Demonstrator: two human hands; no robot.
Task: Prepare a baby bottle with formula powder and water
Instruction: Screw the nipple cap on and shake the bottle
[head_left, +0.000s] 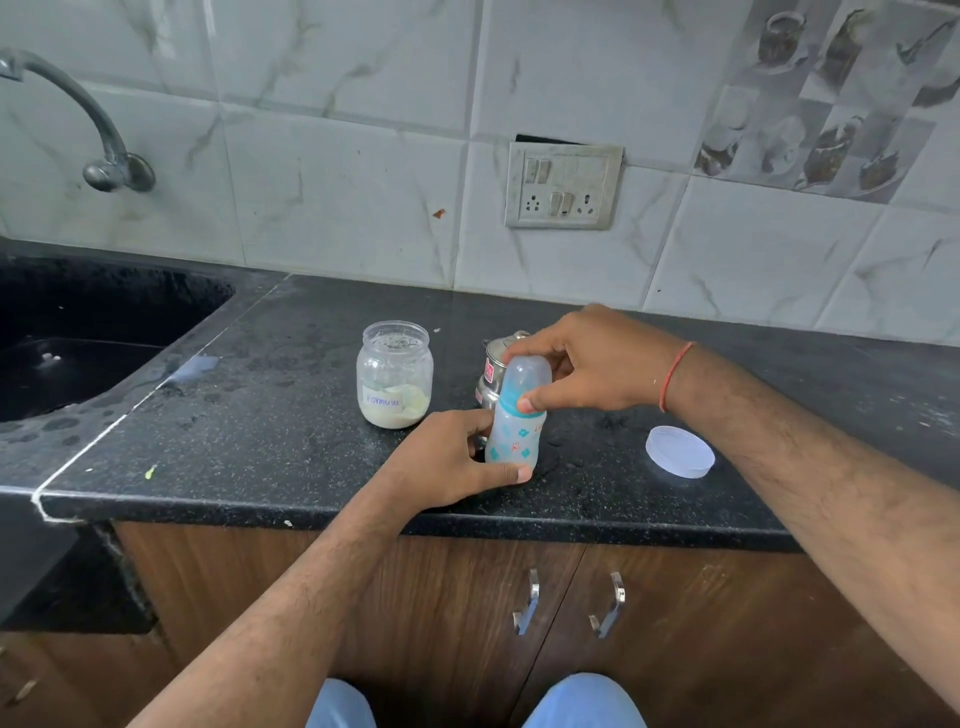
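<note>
At centre frame our left hand (457, 457) grips the base of the bottle (514, 421) while our right hand (582, 364) pinches its cap (527, 375); its long axis stands upright, jar (395, 374) just left, lid (679, 451) right.

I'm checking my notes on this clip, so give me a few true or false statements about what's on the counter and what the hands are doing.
1. The formula jar is open. True; its lid lies apart on the countertop.
2. The left hand holds the baby bottle low on its body. True.
3. The right hand rests on the lid. False; it grips the bottle's top.
4. The bottle lies on its side. False; it stands upright.
5. The steel pot stands behind the bottle. True.
</note>
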